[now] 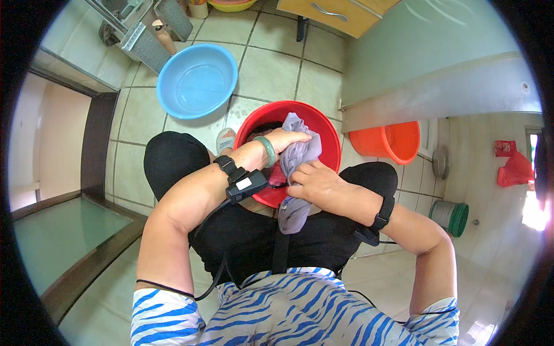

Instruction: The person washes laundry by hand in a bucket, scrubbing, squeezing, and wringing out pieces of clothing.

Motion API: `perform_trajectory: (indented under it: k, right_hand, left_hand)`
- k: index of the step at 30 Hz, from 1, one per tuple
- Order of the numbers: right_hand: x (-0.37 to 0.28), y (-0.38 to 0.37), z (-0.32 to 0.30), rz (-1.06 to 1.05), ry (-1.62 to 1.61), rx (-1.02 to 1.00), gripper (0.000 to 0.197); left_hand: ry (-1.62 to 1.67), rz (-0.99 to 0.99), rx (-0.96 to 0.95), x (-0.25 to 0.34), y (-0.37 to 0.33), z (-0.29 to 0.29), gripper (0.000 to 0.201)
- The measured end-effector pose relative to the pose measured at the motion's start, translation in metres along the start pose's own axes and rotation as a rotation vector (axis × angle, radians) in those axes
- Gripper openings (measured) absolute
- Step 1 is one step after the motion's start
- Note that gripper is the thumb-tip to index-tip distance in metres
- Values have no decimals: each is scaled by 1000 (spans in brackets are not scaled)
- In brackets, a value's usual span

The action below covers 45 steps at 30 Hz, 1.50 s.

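A thin grey-lavender cloth [293, 214] is bunched lengthwise over a red basin [330, 144] between my knees. My left hand [285, 140], with a green bangle at its wrist, is closed over the upper part of the cloth. Lower down, my right hand [317, 184] has its curled fingers pressed into the same cloth. The cloth's near end hangs past the basin's near rim toward my lap. Inside the basin, partly hidden by my hands, are a dark item [265, 128] and a reddish-pink fabric [277, 173].
A light blue basin [196, 81] stands on the tiled floor at the far left. An orange-red bucket [392, 141] lies right of my knee, beside a glass panel [427, 69]. Farther right is a green-rimmed bucket [459, 219]. A wooden drawer [323, 14] juts in at the top.
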State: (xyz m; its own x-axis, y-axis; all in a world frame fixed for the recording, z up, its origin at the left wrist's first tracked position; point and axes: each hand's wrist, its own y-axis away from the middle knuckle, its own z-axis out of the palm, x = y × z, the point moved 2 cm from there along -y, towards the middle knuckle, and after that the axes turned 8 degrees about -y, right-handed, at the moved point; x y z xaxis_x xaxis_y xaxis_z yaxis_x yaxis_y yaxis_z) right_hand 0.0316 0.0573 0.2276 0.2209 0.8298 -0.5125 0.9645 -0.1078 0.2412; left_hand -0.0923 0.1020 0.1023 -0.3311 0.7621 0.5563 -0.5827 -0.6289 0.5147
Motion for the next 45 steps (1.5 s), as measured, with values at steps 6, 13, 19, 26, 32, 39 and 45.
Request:
perform_trajectory:
  k: [6,13,19,26,32,39,45]
  right_hand:
    - [0,2,-19,248,119,615,50]
    - [21,6,57,695,-1756,1106,49]
    - [21,-31,71,367,-2729,656,49]
    - [102,-8,97,494,-1330,881,41]
    - [112,37,13,514,-1471,1543,24]
    - [95,18,-30,544,-1063,1655,25]
    - [73,-1,-43,452,-599,1325,22]
  left_hand:
    - [347,238,52,39,16,-5,30]
    - [456,385,184,65,40,21,29]
    - [516,430,112,69,45,31,25]
    - [399,426,-10,65,43,16,25]
    - [-187,628,187,59,26,7,23]
    - [167,365,47,64,38,26,40]
    - [142,335,103,47,23,21,37]
